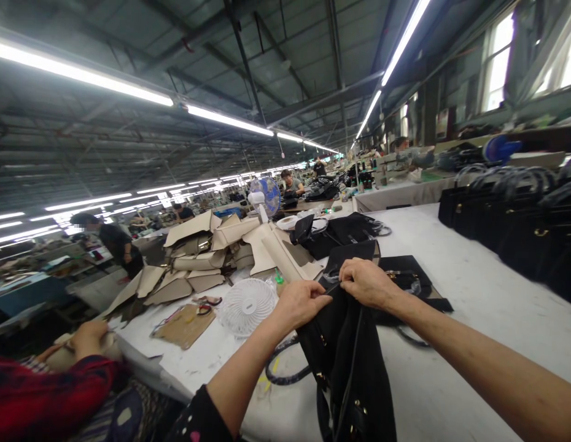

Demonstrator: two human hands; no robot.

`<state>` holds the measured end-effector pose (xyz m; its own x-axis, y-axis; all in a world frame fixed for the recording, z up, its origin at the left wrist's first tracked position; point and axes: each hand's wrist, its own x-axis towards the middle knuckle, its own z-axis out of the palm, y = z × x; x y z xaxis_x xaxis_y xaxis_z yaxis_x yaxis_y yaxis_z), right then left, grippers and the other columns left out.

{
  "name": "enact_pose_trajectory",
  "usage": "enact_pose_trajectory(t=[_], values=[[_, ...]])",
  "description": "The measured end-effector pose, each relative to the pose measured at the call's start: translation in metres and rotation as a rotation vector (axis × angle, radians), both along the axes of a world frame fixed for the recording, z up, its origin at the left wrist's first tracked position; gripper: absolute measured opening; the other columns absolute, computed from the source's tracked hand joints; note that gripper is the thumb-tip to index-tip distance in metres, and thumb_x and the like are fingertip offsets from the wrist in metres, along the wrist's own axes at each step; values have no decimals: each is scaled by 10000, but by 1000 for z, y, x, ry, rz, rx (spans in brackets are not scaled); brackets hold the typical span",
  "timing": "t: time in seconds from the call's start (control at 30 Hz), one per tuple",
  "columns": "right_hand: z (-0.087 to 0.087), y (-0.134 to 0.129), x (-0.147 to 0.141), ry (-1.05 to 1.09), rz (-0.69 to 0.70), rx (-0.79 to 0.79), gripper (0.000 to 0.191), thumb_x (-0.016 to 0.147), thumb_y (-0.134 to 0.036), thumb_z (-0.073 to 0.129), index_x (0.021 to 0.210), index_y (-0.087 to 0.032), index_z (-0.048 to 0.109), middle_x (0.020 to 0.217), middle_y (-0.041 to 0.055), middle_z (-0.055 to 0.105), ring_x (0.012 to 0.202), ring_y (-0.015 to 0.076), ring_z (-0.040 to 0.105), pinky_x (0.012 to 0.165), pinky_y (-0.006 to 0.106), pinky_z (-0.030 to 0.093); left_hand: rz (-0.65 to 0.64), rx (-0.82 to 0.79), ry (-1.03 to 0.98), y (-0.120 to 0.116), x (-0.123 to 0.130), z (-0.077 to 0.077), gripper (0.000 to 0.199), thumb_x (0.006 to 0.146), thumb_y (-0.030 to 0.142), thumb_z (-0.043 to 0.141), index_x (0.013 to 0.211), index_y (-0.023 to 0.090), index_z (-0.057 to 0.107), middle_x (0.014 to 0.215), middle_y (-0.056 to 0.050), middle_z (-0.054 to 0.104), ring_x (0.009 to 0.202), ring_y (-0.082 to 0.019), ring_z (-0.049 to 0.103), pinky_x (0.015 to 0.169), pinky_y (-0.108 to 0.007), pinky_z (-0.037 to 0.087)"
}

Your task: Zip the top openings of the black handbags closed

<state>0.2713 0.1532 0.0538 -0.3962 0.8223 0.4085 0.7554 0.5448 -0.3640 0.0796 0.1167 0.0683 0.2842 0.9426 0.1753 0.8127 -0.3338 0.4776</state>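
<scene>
A black handbag (359, 368) with gold-coloured fittings hangs lengthwise toward me over the white table. My left hand (305, 302) pinches the bag's upper left edge. Close beside it, my right hand (365, 281) grips the same upper end with fingers closed. A dark wrapped handle (285, 368) loops out on the bag's left side. Just behind my right hand lie more black bag pieces (407, 279) with metal fittings. What lies between my fingertips is partly hidden.
A white fan (247, 307) stands left of my hands, near scissors (207, 305) on a brown board (186, 325). Beige bag panels (198, 258) are heaped behind. Finished-looking black bags (506, 215) line the right side. A co-worker's plaid sleeve (50, 393) is at lower left.
</scene>
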Motion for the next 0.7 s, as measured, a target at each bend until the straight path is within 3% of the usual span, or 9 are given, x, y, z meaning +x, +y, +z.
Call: enact_pose_trajectory(t=[0.1,0.23,0.47,0.7], values=[[4,-1,7,-24,28,3,125,692,-135,536,587,-182,586,886,26,639,846,159,549,760,248,396,-16,61,105,13,9,7,206,734,334,573,669,180,694,565,4,595,571,-129,509,511,-224,294],[9,1,23,-85,55,-5,135,641,-91,518,570,-176,593,951,28,637,841,154,557,731,236,397,-27,63,117,16,9,3,194,721,315,573,657,166,681,544,6,570,559,-128,496,500,-224,286],[9,8,27,-43,-99,-73,141,669,-159,525,616,-193,652,748,33,672,680,147,594,626,233,382,-32,3,66,9,10,1,180,723,306,552,678,164,653,568,23,563,545,-110,484,511,-218,304],[10,6,22,-42,-183,-42,153,672,-185,535,620,-199,678,714,45,691,671,163,611,590,244,365,-47,-3,41,13,9,0,180,724,307,537,663,166,631,570,21,542,549,-111,475,494,-215,289]])
